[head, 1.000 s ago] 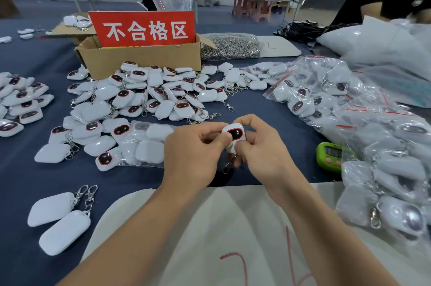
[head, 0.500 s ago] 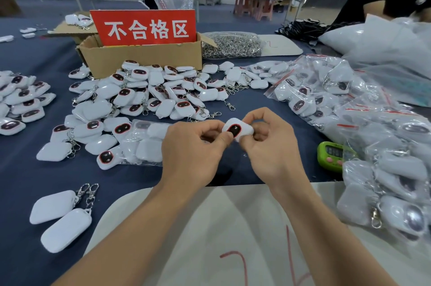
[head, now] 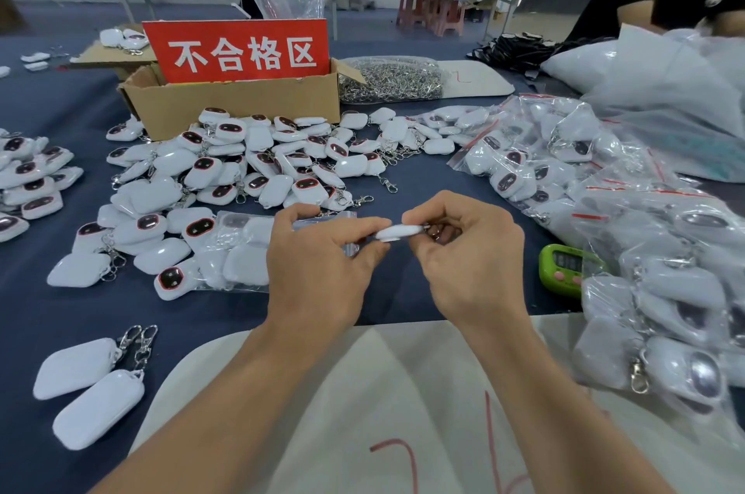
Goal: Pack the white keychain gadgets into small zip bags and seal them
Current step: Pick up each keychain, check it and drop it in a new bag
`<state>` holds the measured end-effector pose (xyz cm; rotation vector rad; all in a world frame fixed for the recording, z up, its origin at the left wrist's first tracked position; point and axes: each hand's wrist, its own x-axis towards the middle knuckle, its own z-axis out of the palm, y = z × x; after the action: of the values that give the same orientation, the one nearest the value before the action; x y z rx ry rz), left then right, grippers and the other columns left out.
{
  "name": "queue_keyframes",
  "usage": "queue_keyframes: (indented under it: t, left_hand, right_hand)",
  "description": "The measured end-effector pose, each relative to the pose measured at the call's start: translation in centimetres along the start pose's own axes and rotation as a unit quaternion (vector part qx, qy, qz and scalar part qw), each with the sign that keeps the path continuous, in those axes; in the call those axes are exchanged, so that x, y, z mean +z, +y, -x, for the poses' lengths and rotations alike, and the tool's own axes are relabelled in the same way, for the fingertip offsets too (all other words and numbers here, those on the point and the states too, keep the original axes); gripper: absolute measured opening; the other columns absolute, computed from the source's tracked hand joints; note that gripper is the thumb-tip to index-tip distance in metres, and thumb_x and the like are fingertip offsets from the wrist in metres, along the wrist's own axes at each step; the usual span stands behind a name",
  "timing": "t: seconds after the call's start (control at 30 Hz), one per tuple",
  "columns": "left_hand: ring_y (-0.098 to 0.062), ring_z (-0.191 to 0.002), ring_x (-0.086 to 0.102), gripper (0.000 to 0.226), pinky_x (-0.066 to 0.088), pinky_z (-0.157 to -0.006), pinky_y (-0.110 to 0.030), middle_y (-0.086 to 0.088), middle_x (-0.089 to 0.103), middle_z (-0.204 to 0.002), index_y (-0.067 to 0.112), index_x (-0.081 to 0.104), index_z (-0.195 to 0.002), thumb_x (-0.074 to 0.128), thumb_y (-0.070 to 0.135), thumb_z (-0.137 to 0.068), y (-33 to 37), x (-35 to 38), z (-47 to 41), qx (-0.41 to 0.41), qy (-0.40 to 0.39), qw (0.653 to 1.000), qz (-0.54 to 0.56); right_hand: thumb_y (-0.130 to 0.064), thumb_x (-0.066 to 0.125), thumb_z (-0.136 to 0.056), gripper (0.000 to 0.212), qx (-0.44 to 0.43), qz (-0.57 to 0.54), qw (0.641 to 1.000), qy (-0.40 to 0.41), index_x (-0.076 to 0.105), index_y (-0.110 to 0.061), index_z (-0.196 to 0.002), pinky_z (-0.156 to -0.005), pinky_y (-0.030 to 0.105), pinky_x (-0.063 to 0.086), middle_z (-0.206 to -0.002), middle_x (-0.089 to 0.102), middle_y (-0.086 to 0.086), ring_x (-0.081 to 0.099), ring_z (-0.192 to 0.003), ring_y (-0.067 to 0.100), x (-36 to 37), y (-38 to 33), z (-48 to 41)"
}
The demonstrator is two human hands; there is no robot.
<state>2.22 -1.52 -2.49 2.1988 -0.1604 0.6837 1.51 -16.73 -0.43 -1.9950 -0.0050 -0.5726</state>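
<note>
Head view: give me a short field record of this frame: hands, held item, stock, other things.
left hand: pinches one end of the white gadget
right hand: pinches its clasp end
gadget pose: edge-on to the camera, above the table
loose gadgets: heaped in front of the cardboard box
bagged gadgets: piled at the right
green timer: beside the bagged pile
</note>
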Motion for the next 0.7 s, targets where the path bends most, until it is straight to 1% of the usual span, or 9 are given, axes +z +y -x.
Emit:
queue_keyframes:
  t: [0.13,0.23,0.27,0.33,0.4,0.43,0.5,0.57,0.7]
  left_hand:
    - [-0.003,-0.110,0.034,0.027,0.025,-0.087,0.003,0.049,0.058,-0.077,0.049,0.077,-0.096,0.084,0.028,-0.079,-0.1,0.2,0.1,-0.001,-0.016,1.000,0.002]
    - [-0.010,-0.107,0.048,0.047,0.035,-0.086,-0.006,0.048,0.054,-0.086,0.045,0.075,-0.113,0.086,0.018,-0.077,0.3,-0.1,0.0,0.027,-0.011,1.000,0.000]
    - [-0.006,-0.106,0.052,0.055,0.037,-0.087,-0.009,0.047,0.055,-0.096,0.042,0.073,-0.120,0.086,0.012,-0.076,0.4,-0.2,0.0,0.056,-0.011,0.998,0.006]
    - [0.015,-0.111,0.049,0.052,0.038,-0.093,-0.015,0.034,0.064,-0.113,0.033,0.074,-0.122,0.083,0.010,-0.077,0.5,-0.1,0.0,0.122,-0.006,0.992,0.020]
    - [0.030,-0.108,0.041,0.035,0.036,-0.093,-0.017,0.024,0.072,-0.110,0.032,0.077,-0.114,0.081,0.025,-0.079,0.7,0.0,0.2,0.147,-0.003,0.988,0.036]
    - [0.029,-0.103,0.041,0.025,0.034,-0.092,-0.014,0.023,0.073,-0.104,0.035,0.077,-0.108,0.078,0.034,-0.083,0.8,0.0,0.2,0.145,-0.003,0.989,0.042]
    - [0.013,-0.095,0.045,0.016,0.031,-0.088,-0.007,0.015,0.071,-0.092,0.035,0.075,-0.096,0.066,0.047,-0.091,0.7,0.1,0.3,0.125,-0.007,0.992,0.032]
    - [-0.003,-0.091,0.047,0.030,0.035,-0.082,-0.012,0.012,0.068,-0.076,0.033,0.074,-0.091,0.055,0.056,-0.096,0.3,0.0,0.2,0.074,-0.035,0.997,0.016]
    - [-0.010,-0.088,0.053,0.042,0.037,-0.071,-0.018,0.019,0.063,-0.072,0.033,0.072,-0.088,0.044,0.063,-0.100,0.1,-0.2,0.1,0.038,-0.069,0.996,0.038]
  right_hand:
    - [0.001,0.078,-0.078,0.031,0.035,-0.013,0.999,-0.025,0.076,-0.029,-0.073,-0.054,0.015,0.046,-0.066,0.070,-0.012,0.060,-0.057,0.005,-0.2,0.2,-0.2]
    - [-0.005,0.082,-0.077,0.023,0.113,-0.117,0.984,-0.071,0.078,-0.027,-0.077,-0.058,0.017,0.047,-0.071,0.076,-0.007,0.064,-0.060,0.005,-0.6,-0.1,-0.4]
    - [-0.009,0.082,-0.078,0.018,0.140,-0.151,0.975,-0.085,0.079,-0.026,-0.080,-0.057,0.016,0.045,-0.071,0.076,-0.005,0.062,-0.059,0.005,-0.6,-0.3,-0.4]
    - [-0.017,0.079,-0.084,0.003,0.190,-0.197,0.956,-0.105,0.079,-0.019,-0.083,-0.058,0.021,0.041,-0.070,0.071,0.000,0.052,-0.057,0.011,-0.8,-0.4,-0.5]
    - [-0.018,0.073,-0.090,0.011,0.218,-0.220,0.944,-0.110,0.079,-0.012,-0.083,-0.057,0.026,0.039,-0.070,0.065,0.008,0.045,-0.061,0.017,-0.8,-0.3,-0.5]
    - [-0.019,0.070,-0.093,0.017,0.219,-0.218,0.945,-0.108,0.079,-0.011,-0.081,-0.056,0.026,0.039,-0.068,0.065,0.008,0.046,-0.060,0.017,-0.8,-0.2,-0.6]
    - [-0.023,0.066,-0.097,0.027,0.201,-0.209,0.951,-0.107,0.078,-0.012,-0.077,-0.054,0.022,0.041,-0.064,0.066,0.007,0.048,-0.058,0.016,-1.0,-0.5,-0.6]
    - [-0.023,0.065,-0.098,0.028,0.173,-0.195,0.958,-0.119,0.078,-0.013,-0.076,-0.055,0.018,0.043,-0.064,0.066,0.007,0.050,-0.058,0.013,-1.2,-0.6,-0.6]
    - [-0.009,0.073,-0.089,0.012,0.162,-0.181,0.959,-0.144,0.079,-0.014,-0.080,-0.059,0.020,0.044,-0.062,0.064,0.008,0.053,-0.062,0.014,-1.5,-0.6,-0.6]
